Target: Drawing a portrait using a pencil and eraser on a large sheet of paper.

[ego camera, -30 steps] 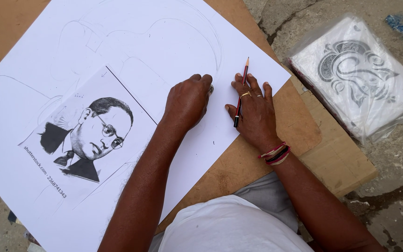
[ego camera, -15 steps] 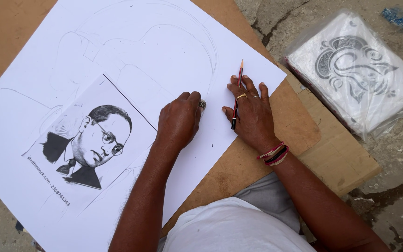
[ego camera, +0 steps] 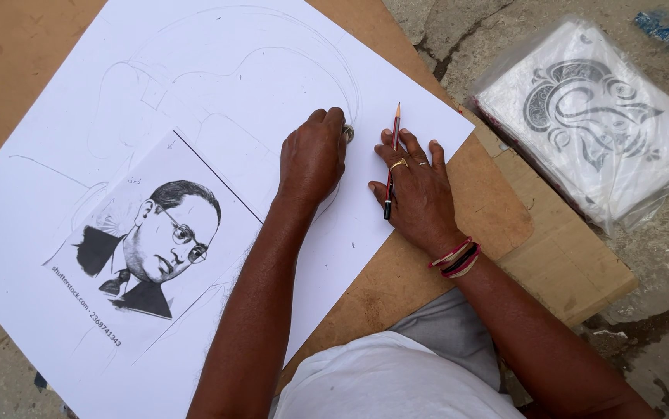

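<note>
Two hands rest on the sheet (ego camera: 218, 93) over the board (ego camera: 497, 225). Left hand (ego camera: 312, 157) is curled, fingertips pinching a small grey eraser (ego camera: 347, 133) against the paper. Right hand (ego camera: 418, 190) lies flat, a pencil (ego camera: 391, 167) tucked between its fingers, tip up. Portrait print (ego camera: 144, 248) lies lower left; bagged design (ego camera: 594, 116) well right.

1. Two hands on the sheet: the left hand (ego camera: 312, 155) and the right hand (ego camera: 416, 190).
2. One pencil (ego camera: 391, 167), tucked between the right hand's fingers.
3. One big white drawing sheet (ego camera: 218, 70) under both hands.
4. One printed portrait (ego camera: 152, 240), left of the left hand.
5. One brown board (ego camera: 489, 209) under the sheet.
6. One plastic-wrapped stack of patterned prints (ego camera: 590, 124), off to the right of the right hand.
7. Two rings and a few bangles on the right hand.
</note>
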